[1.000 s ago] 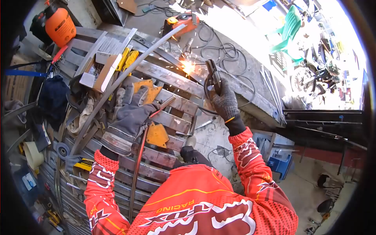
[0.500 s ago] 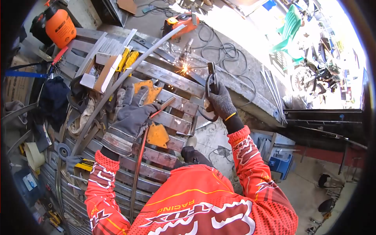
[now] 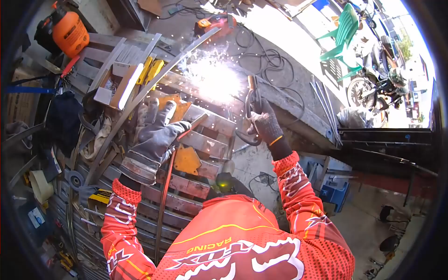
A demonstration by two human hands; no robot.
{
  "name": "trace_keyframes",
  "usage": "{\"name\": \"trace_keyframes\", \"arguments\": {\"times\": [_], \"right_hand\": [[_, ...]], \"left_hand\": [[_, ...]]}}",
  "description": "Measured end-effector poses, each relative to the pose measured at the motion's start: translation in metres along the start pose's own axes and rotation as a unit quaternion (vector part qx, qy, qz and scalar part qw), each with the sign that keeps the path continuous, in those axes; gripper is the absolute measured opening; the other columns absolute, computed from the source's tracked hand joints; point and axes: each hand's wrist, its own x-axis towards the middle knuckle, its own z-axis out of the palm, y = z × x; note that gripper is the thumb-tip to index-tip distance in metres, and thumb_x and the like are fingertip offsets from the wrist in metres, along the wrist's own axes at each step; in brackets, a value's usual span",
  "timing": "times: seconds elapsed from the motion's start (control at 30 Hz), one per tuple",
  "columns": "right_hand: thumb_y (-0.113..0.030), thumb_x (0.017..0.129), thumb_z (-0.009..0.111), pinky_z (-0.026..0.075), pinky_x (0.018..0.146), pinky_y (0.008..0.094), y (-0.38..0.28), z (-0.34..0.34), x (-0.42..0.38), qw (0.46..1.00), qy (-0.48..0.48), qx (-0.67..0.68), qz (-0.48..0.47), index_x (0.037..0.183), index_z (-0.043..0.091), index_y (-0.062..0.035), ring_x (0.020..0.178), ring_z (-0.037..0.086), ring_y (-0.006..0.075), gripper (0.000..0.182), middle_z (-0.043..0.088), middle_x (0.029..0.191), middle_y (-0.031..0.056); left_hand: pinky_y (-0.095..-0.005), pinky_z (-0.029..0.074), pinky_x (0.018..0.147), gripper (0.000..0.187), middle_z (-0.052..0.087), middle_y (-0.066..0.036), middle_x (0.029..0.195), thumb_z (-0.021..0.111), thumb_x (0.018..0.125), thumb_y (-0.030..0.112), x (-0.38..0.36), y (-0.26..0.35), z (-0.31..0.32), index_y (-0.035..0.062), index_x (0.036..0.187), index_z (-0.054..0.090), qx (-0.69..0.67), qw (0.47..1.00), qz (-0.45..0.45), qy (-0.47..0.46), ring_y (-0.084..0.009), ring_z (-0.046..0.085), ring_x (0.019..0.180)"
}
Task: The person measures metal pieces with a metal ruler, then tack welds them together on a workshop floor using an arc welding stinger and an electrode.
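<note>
My right hand (image 3: 266, 122), in a dark knit glove, is closed around a welding electrode holder (image 3: 252, 91). A brilliant white arc (image 3: 215, 80) with sparks burns just left of the holder and hides the electrode tip and the metal there. In a thick grey welding glove, my left hand (image 3: 153, 142) lies over the slatted metal bench (image 3: 186, 187), fingers spread and nothing gripped. Beside its thumb is the end of a reddish metal bar (image 3: 169, 179). Two orange angular plates lie near the glove, one below the thumb (image 3: 187, 161) and one beyond the fingers (image 3: 176, 107).
A long grey bar (image 3: 140, 99) crosses the bench past an open cardboard box (image 3: 122, 86) and yellow packages (image 3: 151, 72). Behind stand an orange sprayer bottle (image 3: 70, 32) and an orange machine (image 3: 217, 25) with loose cables (image 3: 275, 63). A green chair (image 3: 345, 35) and motorcycle (image 3: 373, 91) are at right.
Small sparks have grown into a blinding arc with smoke. The electrode holder has tilted and shifted slightly. My left hand stays in nearly the same place.
</note>
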Motion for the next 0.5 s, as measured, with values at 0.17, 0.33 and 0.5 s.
{"name": "trace_keyframes", "arguments": {"times": [0.17, 0.33, 0.5], "right_hand": [[-0.008, 0.099, 0.063, 0.059, 0.06, 0.0338, -0.002, -0.004, -0.003, 0.999, 0.007, -0.012, -0.05, 0.127, 0.057, -0.0053, 0.075, 0.065, 0.0139, 0.029, 0.062, 0.095, 0.0019], [-0.008, 0.098, 0.065, 0.053, 0.051, 0.0258, -0.023, 0.002, -0.04, 0.997, 0.004, 0.074, -0.018, 0.126, 0.058, -0.0083, 0.067, 0.06, 0.0088, 0.03, 0.061, 0.094, 0.0002], [-0.007, 0.097, 0.066, 0.054, 0.052, 0.0273, 0.005, 0.0, -0.068, 0.998, 0.003, 0.056, -0.025, 0.127, 0.056, -0.0086, 0.066, 0.06, 0.0093, 0.032, 0.061, 0.09, -0.0006]], "left_hand": [[-0.0276, 0.059, 0.095, 0.041, 0.076, -0.007, 0.127, 0.074, 0.092, 0.0, -0.011, -0.017, 0.026, 0.0067, 0.133, 0.072, -0.126, 0.992, -0.007, -0.028, -0.0162, 0.073, 0.114], [-0.0318, 0.055, 0.105, 0.043, 0.071, -0.011, 0.136, 0.077, 0.09, 0.006, 0.004, 0.007, -0.005, 0.0121, 0.133, 0.074, -0.059, 0.991, -0.061, -0.103, -0.0225, 0.066, 0.131], [-0.034, 0.051, 0.113, 0.047, 0.07, -0.009, 0.139, 0.079, 0.085, 0.007, -0.002, -0.011, 0.017, 0.018, 0.132, 0.075, -0.349, 0.88, -0.263, -0.186, -0.027, 0.052, 0.148]]}}
